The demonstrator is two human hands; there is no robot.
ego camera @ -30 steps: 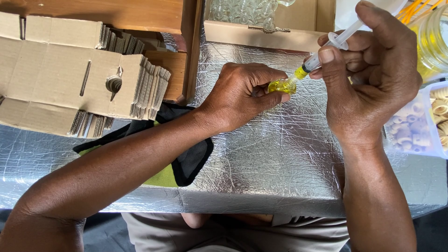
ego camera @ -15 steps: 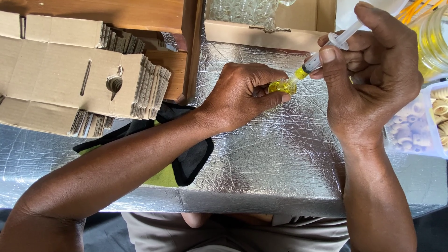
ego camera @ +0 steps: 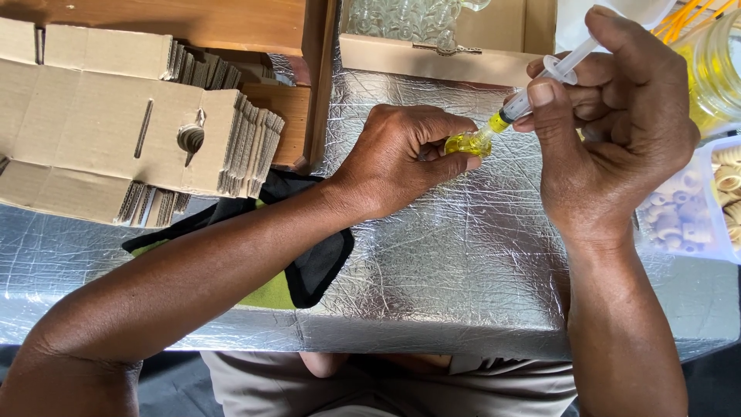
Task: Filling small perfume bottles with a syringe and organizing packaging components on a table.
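At the upper left of the frame you have a stack of flattened brown corrugated cardboard boxes [ego camera: 116,139] lying against a brown wooden frame [ego camera: 309,93], and just below them a black cloth with a yellow-green patch [ego camera: 309,270] spreads on the crinkled silver foil-covered table [ego camera: 463,270], partly under your left forearm. Near the centre, your left hand [ego camera: 401,158] has its fingers curled closed, pinching a small clear vial filled with yellow liquid [ego camera: 465,144] between thumb and fingertips, held just above the foil. The tip of a clear plastic syringe holding yellow liquid [ego camera: 532,93] meets the vial's mouth, slanting up toward the upper right. Your right hand [ego camera: 617,131] grips that syringe, fingers wrapped around the barrel and the thumb pressed along it near the nozzle. At the top centre sits an open cardboard box of small clear glass vials [ego camera: 409,23]. At the far right edge you have a clear glass jar of yellow liquid [ego camera: 718,69], and below it a clear plastic tray of small pale ring-shaped caps [ego camera: 695,216].
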